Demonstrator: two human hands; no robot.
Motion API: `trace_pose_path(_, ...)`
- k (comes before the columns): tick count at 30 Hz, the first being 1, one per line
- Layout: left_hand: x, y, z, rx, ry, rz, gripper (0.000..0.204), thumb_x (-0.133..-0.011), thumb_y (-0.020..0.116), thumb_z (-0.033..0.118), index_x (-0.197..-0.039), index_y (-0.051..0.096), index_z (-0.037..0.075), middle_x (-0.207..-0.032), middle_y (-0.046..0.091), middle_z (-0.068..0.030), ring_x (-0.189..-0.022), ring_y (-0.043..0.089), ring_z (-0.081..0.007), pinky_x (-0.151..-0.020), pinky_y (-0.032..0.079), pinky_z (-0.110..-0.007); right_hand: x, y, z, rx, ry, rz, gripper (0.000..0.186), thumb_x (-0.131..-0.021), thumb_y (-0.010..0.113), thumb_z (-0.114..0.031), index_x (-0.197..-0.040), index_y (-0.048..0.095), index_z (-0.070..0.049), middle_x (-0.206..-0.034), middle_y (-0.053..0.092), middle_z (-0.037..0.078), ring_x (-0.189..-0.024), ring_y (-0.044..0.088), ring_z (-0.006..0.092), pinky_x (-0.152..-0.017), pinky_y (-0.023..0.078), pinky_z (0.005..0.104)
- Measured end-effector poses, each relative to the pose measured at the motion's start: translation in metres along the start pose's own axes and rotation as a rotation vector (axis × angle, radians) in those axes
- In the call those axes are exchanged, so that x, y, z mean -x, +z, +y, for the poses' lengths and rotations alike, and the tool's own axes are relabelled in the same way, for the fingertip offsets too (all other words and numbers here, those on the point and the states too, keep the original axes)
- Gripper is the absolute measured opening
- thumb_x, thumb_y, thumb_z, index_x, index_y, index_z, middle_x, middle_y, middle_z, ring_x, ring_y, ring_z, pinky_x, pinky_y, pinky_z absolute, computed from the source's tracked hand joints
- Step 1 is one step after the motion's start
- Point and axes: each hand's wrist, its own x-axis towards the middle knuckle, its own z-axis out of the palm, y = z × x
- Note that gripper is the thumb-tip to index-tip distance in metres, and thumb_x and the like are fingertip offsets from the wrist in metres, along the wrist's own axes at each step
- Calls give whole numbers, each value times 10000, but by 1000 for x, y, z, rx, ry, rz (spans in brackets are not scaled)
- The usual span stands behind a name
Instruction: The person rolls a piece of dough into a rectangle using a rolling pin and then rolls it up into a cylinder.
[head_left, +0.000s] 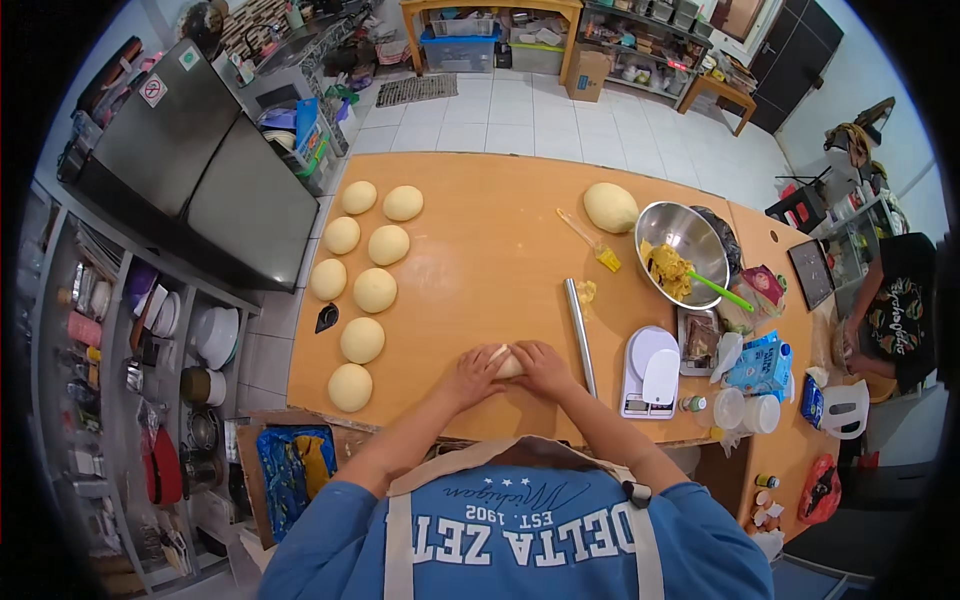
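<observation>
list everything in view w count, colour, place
dough balls: 8, pale yellow, table's left
big dough: 1, pale yellow, table's far side
held dough: 1, pale, near edge
table: 1, brown, centre
brush: 1, yellow, by big dough
rod: 1, silver, right of held dough
bowl: 1, silver, table's right
mixture: 1 mass, yellow, in bowl
spatula: 1, green, in bowl
scale: 1, white, right of rod
jug: 1, white, far right
fridge: 1, dark grey, left
shelf: 1, grey, far left
small items: uncounted, mixed, shelf
co-worker: 1, dark top, right edge
shirt: 1, blue, near edge
left grip: 1, bare, on held dough
right grip: 1, bare, on held dough
</observation>
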Motion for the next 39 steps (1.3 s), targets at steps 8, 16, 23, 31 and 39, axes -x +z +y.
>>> trace_pose_path(8,-31,-27,-16,143,-316,-61,843,-676,813,355,-1398,425,157,-1395,426,-130,-1269,424,-341,-1070,303,-501,-25,-42,12,-312,256,170,837,-701,828,-241,-1392,404,-32,-1410,432,186,-1324,391,356,-1108,318,424)
trace_pose_path(16,1,28,-32,384,-289,111,911,-610,867,278,-1395,425,144,-1358,426,-142,-1261,408,-354,-1039,347,-502,5,8,-19,-605,561,205,727,-749,719,44,-1397,394,-11,-1355,471,208,-1268,478,315,-1020,448,376)
trace_pose_path(23,-14,-11,12,110,-487,256,767,-661,856,294,-1286,485,50,-1221,507,-173,-1105,511,-330,-937,442,-421,7,-10,-20,-217,509,395,589,-793,683,22,-1340,463,23,-1224,570,213,-1084,592,304,-903,503,351)
trace_pose_path(31,-11,39,-11,1121,-931,332,393,-842,750,258,-1092,605,-7,-887,665,-54,-757,617,-146,-710,515,-279,-1,38,-8,-1093,842,518,321,-884,635,-57,-1190,589,27,-1047,669,78,-871,642,151,-714,534,242)
trace_pose_path(39,-12,17,-5,1145,-944,277,279,-897,679,191,-1081,617,-9,-931,661,-47,-812,607,-129,-714,489,-248,4,20,17,-644,807,224,426,-897,584,-20,-1301,475,61,-1152,619,146,-1019,608,190,-897,483,283)
